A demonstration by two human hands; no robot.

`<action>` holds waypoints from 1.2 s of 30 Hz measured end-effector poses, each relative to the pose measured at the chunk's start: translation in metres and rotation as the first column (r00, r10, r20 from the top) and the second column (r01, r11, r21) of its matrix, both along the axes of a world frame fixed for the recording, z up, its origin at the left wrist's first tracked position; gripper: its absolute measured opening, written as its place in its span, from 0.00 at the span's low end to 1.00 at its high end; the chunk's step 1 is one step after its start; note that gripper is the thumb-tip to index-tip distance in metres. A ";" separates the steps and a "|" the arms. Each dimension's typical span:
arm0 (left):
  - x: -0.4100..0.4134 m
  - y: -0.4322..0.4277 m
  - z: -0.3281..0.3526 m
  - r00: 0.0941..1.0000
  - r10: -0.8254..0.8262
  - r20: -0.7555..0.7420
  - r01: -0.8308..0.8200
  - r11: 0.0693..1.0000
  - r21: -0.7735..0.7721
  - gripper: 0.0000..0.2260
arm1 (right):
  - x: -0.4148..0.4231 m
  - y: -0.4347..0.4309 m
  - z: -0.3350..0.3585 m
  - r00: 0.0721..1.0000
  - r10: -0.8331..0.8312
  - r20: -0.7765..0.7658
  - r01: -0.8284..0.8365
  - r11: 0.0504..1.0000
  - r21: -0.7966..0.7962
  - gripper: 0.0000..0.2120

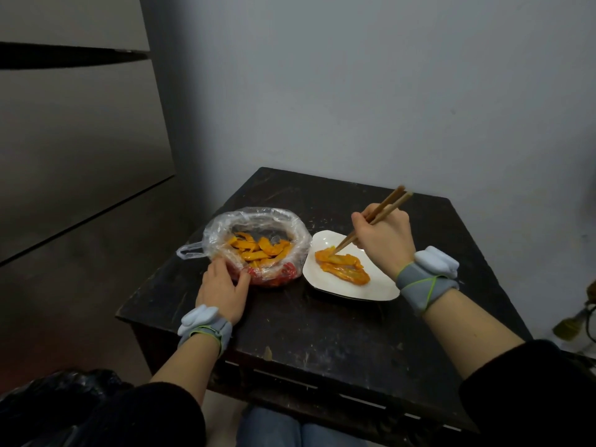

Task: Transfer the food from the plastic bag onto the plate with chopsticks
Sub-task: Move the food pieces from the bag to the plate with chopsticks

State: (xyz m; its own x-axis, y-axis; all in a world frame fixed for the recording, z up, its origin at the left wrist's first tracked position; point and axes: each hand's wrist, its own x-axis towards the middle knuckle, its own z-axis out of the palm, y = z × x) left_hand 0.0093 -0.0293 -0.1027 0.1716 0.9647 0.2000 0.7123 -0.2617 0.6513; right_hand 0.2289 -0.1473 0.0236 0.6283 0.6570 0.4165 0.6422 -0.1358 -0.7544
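Right grip [383,238] curled round wooden chopsticks [391,201], tips touching glossy orange strips [345,269] on squarish white plate [353,289]; left grip [222,287] clasps crinkled clear plastic bag [258,217] on scuffed dark tabletop [322,333].

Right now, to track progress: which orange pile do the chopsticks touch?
The pile on the plate, which the chopsticks touch; the other pile, in the bag, lies apart, untouched.

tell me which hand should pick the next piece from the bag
Right: the right hand holds the chopsticks, tips on the plate beside the plastic bag; the left hand grips the bag's near side.
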 end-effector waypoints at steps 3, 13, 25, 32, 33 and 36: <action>0.000 0.000 0.000 1.000 0.001 0.007 -0.001 1.000 -0.001 0.17 | -0.003 0.004 0.009 0.998 0.022 -0.052 -0.018 0.997 0.069 0.12; -0.001 0.001 0.000 1.000 0.009 0.023 -0.009 1.000 -0.006 0.18 | -0.040 0.035 -0.013 0.969 0.163 -0.185 -0.144 0.983 0.115 0.12; 0.001 0.003 -0.003 0.999 0.016 0.032 -0.017 1.000 0.026 0.17 | -0.053 0.055 -0.034 0.941 0.199 -0.273 -0.184 0.980 0.083 0.11; 0.001 0.003 -0.005 1.000 0.011 0.025 -0.012 1.000 0.029 0.18 | -0.048 0.060 -0.031 0.883 0.185 -0.431 -0.168 0.983 0.078 0.09; 0.001 0.003 -0.004 1.000 0.011 0.025 -0.012 1.000 0.025 0.18 | -0.047 0.061 -0.030 0.885 0.192 -0.424 -0.176 0.981 0.076 0.09; 0.001 0.001 -0.003 1.000 0.015 0.020 -0.015 1.000 0.017 0.18 | -0.047 0.064 -0.032 0.937 0.197 -0.288 -0.196 0.980 0.032 0.11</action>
